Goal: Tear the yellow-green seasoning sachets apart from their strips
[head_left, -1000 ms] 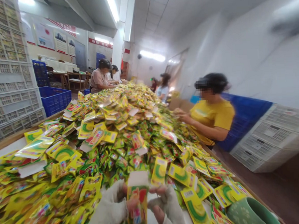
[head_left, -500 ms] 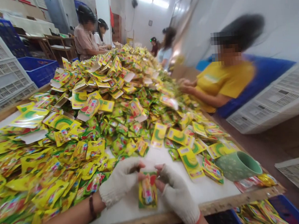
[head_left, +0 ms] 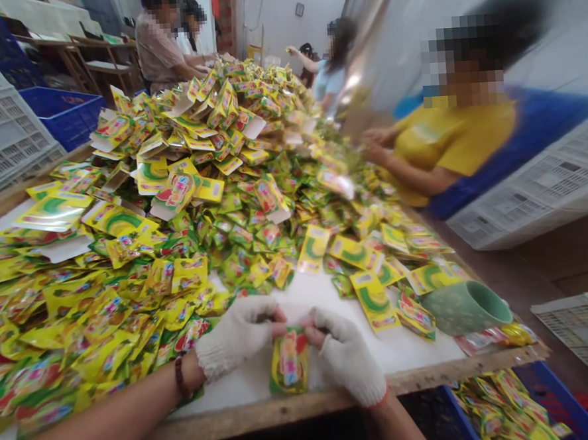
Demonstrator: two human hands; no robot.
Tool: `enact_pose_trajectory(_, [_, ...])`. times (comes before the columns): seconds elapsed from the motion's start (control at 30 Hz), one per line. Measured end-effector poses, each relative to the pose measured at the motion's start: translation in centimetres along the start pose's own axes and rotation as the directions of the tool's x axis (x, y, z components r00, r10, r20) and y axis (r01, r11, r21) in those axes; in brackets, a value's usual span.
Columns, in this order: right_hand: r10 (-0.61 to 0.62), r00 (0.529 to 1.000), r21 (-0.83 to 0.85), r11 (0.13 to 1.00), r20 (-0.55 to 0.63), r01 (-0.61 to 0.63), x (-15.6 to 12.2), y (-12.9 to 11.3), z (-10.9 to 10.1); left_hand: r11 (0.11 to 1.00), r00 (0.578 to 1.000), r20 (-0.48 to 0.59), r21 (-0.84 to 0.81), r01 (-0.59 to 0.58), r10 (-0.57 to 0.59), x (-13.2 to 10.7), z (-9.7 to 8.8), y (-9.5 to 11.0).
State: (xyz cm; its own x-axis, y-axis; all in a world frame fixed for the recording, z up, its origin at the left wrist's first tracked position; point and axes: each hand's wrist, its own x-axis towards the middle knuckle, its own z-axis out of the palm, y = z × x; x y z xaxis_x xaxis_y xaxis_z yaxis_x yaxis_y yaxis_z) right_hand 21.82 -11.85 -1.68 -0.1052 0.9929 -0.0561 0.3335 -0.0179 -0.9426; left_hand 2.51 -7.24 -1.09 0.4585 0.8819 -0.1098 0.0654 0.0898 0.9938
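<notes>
Left hand and right hand, in white knit gloves, pinch a glossy yellow packet by its top, just in front of the heap of packets. Right of the heap, a green dotted cup lies sideways; its contents can't be seen.

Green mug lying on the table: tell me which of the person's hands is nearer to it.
Right. The right hand is just left of the green mug, pinching a packet; the left hand is farther left, beyond the packet.
</notes>
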Motion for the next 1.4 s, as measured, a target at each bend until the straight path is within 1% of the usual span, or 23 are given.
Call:
enact_pose_trajectory(0.07, [-0.005, 1.000, 0.111, 0.994, -0.020, 0.008, 0.3, 0.1, 0.3, 0.986, 0.997, 0.001, -0.151, 0.070, -0.071, 0.1, 0.2, -0.2])
enact_pose_trajectory(0.1, [-0.003, 0.999, 0.173, 0.985, -0.033, 0.008, 0.3, 0.2, 0.5, 0.976, 0.997, 0.010, -0.203, 0.081, -0.081, 0.2, 0.3, -0.4])
enact_pose_trajectory(0.13, [0.001, 0.999, 0.212, 0.977, -0.041, 0.008, 0.3, 0.4, 0.6, 0.972, 0.997, 0.026, -0.222, 0.079, -0.075, 0.2, 0.3, -0.5])
enact_pose_trajectory(0.17, [0.000, 0.999, 0.213, 0.977, -0.042, 0.009, 0.2, 0.4, 0.7, 0.978, 0.997, 0.042, -0.197, 0.067, -0.060, 0.1, 0.3, -0.6])
enact_pose_trajectory(0.2, [-0.005, 0.999, 0.173, 0.985, -0.044, 0.013, 0.1, 0.5, 0.7, 0.990, 0.998, 0.046, -0.131, 0.042, -0.036, 0.1, 0.3, -0.7])
enact_pose_trajectory(0.27, [-0.033, 0.997, 0.030, 0.999, -0.065, 0.035, -0.2, 0.3, 0.6, 0.997, 0.999, 0.026, 0.073, -0.038, 0.036, -0.2, 0.1, -0.5])
enact_pose_trajectory(0.33, [-0.068, 0.994, -0.076, 0.995, -0.083, 0.062, -0.5, -0.1, 0.5, 0.962, 0.995, 0.016, 0.254, -0.101, 0.100, -0.4, -0.1, -0.1])
enact_pose_trajectory(0.4, [-0.084, 0.993, -0.102, 0.992, -0.086, 0.075, -0.5, -0.6, 0.4, 0.942, 0.994, 0.029, 0.316, -0.114, 0.110, -0.6, -0.2, 0.3])
enact_pose_trajectory(0.47, [-0.074, 0.994, -0.095, 0.993, -0.080, 0.067, -0.5, -1.2, 0.5, 0.959, 0.998, 0.027, 0.277, -0.056, 0.050, -0.6, -0.2, 0.5])
enact_pose_trajectory(0.6, [-0.021, 0.998, -0.074, 0.997, -0.067, 0.016, -0.1, -2.0, 0.6, 0.993, 0.997, 0.005, 0.096, 0.073, -0.073, -0.5, -0.1, 0.2])
enact_pose_trajectory(0.67, [-0.019, 0.998, -0.075, 0.997, -0.058, 0.015, 0.1, -2.0, 0.6, 0.994, 0.996, 0.013, 0.058, 0.091, -0.092, -0.5, -0.1, 0.1])
enact_pose_trajectory(0.7, [-0.027, 0.998, -0.085, 0.996, -0.048, 0.023, 0.2, -2.0, 0.6, 0.994, 0.997, 0.010, 0.079, 0.080, -0.081, -0.5, -0.2, 0.2])
enact_pose_trajectory(0.77, [-0.076, 0.997, -0.124, 0.990, -0.023, 0.072, 0.1, -1.7, 0.3, 0.982, 0.999, 0.030, 0.188, 0.017, -0.023, -0.6, -0.5, 0.7])
enact_pose_trajectory(0.83, [-0.182, 0.983, -0.169, 0.969, 0.011, 0.181, -0.1, -1.4, 0.0, 0.946, 0.991, 0.120, 0.307, -0.101, 0.067, -0.6, -1.0, 1.4])
enact_pose_trajectory(0.87, [-0.254, 0.966, -0.189, 0.948, 0.037, 0.257, -0.3, -1.2, -0.3, 0.920, 0.975, 0.189, 0.348, -0.182, 0.121, -0.7, -1.2, 1.7])
enact_pose_trajectory(0.93, [-0.396, 0.914, -0.229, 0.885, 0.086, 0.405, -0.7, -1.1, -0.7, 0.854, 0.918, 0.322, 0.385, -0.350, 0.231, -0.8, -1.7, 2.4])
enact_pose_trajectory(1.0, [-0.475, 0.872, -0.272, 0.830, 0.113, 0.488, -1.2, -1.3, -1.1, 0.809, 0.869, 0.408, 0.387, -0.442, 0.280, -1.0, -1.9, 2.8])
enact_pose_trajectory(1.1, [-0.496, 0.856, -0.337, 0.789, 0.142, 0.513, -1.5, -2.0, -1.2, 0.811, 0.840, 0.467, 0.356, -0.464, 0.275, -1.4, -1.8, 2.8])
enact_pose_trajectory(1.13, [-0.485, 0.859, -0.356, 0.783, 0.164, 0.510, -1.4, -2.2, -1.1, 0.795, 0.832, 0.471, 0.362, -0.487, 0.295, -1.5, -1.7, 2.6])
enact_pose_trajectory(1.2, [-0.443, 0.877, -0.385, 0.789, 0.184, 0.479, -1.2, -2.2, -0.9, 0.725, 0.820, 0.457, 0.425, -0.542, 0.346, -1.6, -1.6, 2.2])
enact_pose_trajectory(1.27, [-0.400, 0.907, -0.377, 0.827, 0.131, 0.418, -0.8, -1.7, -0.5, 0.681, 0.846, 0.400, 0.511, -0.525, 0.352, -1.5, -1.6, 1.9])
enact_pose_trajectory(1.3, [-0.377, 0.922, -0.354, 0.854, 0.085, 0.382, -0.6, -1.3, -0.4, 0.691, 0.868, 0.370, 0.531, -0.491, 0.332, -1.4, -1.6, 1.7])
enact_pose_trajectory(1.4, [-0.301, 0.953, -0.261, 0.923, -0.025, 0.284, -0.3, -0.2, 0.3, 0.790, 0.921, 0.319, 0.495, -0.362, 0.222, -1.0, -1.7, 1.3])
